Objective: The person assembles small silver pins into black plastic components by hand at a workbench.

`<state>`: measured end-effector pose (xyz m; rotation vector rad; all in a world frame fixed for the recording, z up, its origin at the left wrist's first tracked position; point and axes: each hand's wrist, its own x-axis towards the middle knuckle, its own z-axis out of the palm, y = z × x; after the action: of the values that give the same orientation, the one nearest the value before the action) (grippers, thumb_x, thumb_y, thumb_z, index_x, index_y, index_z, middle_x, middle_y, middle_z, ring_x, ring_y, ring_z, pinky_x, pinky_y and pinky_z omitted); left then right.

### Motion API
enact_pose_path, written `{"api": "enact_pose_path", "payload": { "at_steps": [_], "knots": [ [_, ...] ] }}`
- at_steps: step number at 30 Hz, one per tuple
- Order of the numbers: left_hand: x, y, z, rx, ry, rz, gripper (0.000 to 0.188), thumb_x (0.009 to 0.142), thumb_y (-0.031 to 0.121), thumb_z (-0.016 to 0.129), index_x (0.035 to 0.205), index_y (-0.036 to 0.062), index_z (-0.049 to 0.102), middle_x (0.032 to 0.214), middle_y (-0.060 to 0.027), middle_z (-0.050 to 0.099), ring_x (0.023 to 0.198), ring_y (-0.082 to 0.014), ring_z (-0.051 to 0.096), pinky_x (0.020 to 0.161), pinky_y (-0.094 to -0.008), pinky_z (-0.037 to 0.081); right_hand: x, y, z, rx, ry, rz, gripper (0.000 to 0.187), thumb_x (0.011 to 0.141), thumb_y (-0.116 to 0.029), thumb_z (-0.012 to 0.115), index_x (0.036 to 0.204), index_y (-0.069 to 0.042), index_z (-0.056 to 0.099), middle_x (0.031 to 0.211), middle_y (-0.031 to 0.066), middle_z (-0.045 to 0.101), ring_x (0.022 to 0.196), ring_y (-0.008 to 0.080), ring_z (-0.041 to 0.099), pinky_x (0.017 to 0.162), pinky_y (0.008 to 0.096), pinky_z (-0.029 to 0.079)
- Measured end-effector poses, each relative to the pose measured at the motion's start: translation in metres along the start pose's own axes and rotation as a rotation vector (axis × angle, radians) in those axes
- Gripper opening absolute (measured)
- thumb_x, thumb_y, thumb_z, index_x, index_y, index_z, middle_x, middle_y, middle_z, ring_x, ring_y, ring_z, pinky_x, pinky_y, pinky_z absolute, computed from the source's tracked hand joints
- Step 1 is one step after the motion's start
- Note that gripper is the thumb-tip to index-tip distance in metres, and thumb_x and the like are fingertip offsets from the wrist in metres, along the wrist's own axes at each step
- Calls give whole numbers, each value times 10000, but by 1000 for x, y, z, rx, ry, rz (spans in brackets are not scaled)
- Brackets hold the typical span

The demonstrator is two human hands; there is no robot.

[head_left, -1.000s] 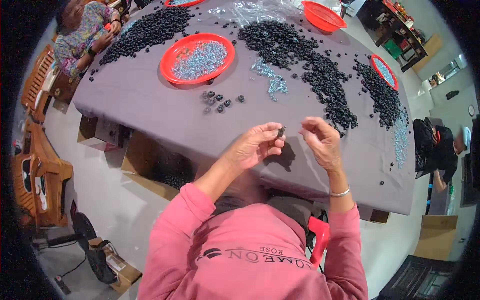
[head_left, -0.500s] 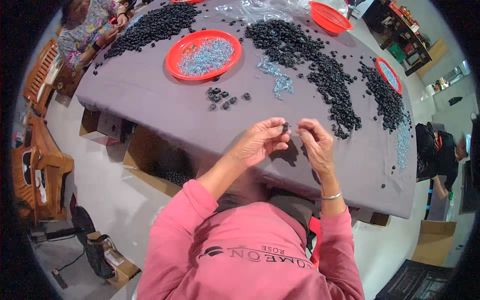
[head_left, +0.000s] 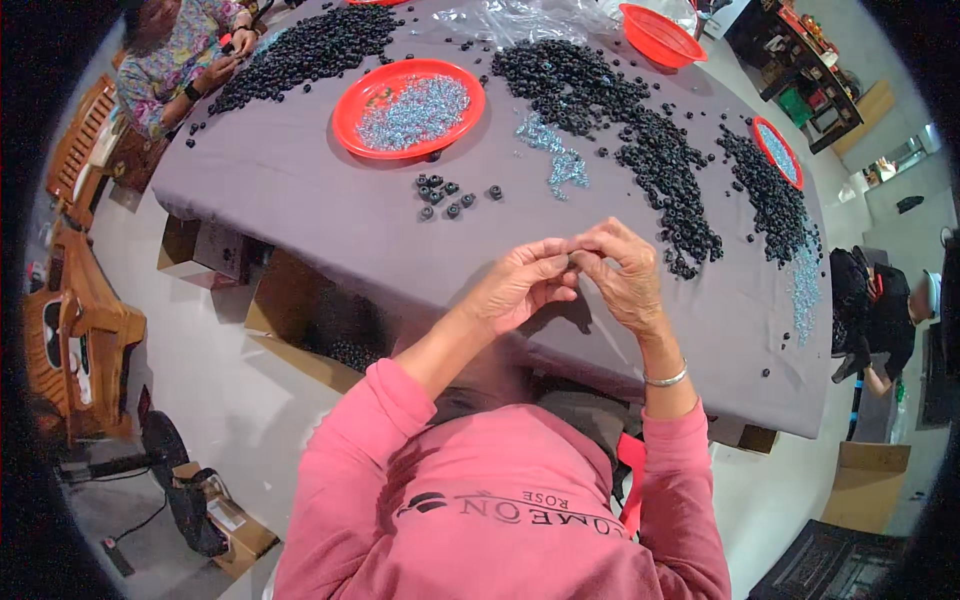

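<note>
Above the near edge of the cloth-covered table [head_left: 460, 250], my left hand [head_left: 518, 287] pinches a small black knob-like part, now almost wholly covered by fingers. My right hand [head_left: 628, 275] is closed in a pinch, its fingertips meeting those of the left at that part. Whatever it grips is too small to make out. Beyond the left hand lies a little group of black round parts [head_left: 437, 196]. Farther off, a red round tray [head_left: 343, 128] carries small shiny bluish pieces [head_left: 415, 112]. More such pieces [head_left: 566, 168] lie loose on the cloth ahead of my hands.
A long heap of black parts [head_left: 665, 180] spreads ahead and to the right. Another heap [head_left: 300, 60] lies far left, beside a person [head_left: 180, 60] handling something small. A red basket [head_left: 662, 40] stands at the back. Cardboard boxes [head_left: 285, 335] sit under the table.
My right hand has moved left and slightly up, from just apart to touching the left fingertips. The black part, visible before, is now mostly covered. My left hand has hardly moved.
</note>
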<state>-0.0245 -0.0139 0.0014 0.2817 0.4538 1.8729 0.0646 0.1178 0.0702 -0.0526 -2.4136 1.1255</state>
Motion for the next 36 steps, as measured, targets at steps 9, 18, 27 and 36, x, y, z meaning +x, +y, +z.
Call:
{"api": "enact_pose_path", "payload": {
  "at_steps": [9, 18, 27, 36],
  "knots": [
    [2, -11, 6, 221, 84, 255, 219, 901, 69, 535, 1114, 22, 525, 935, -47, 600, 824, -116, 604, 707, -256, 549, -5, -9, 14, 37, 139, 198, 69, 789, -48, 657, 823, 12, 651, 733, 46, 611, 641, 93, 582, 566, 227, 458],
    [1, -21, 18, 586, 296, 503, 183, 898, 15, 508, 1059, -15, 588, 929, -34, 569, 852, -116, 596, 711, -256, 547, -2, -14, 23, 114, 224, 380, 135, 792, -93, 654, 791, 41, 644, 723, 92, 636, 609, 128, 635, 503, 236, 508],
    [2, -22, 16, 558, 353, 569, 172, 890, -10, 510, 1028, -44, 608, 937, -41, 562, 809, -134, 624, 669, -232, 555, -4, -11, 27, 221, 228, 397, 158, 834, -125, 621, 856, 29, 650, 694, 50, 632, 617, 100, 594, 535, 221, 472],
    [3, -13, 10, 490, 292, 433, 134, 869, 39, 572, 992, 14, 619, 941, -13, 590, 818, -109, 589, 764, -256, 503, -13, 6, 8, 639, 247, 507, 399, 947, -366, 462, 946, 8, 599, 621, -28, 471, 497, 33, 349, 463, 185, 285]
  ]
}}
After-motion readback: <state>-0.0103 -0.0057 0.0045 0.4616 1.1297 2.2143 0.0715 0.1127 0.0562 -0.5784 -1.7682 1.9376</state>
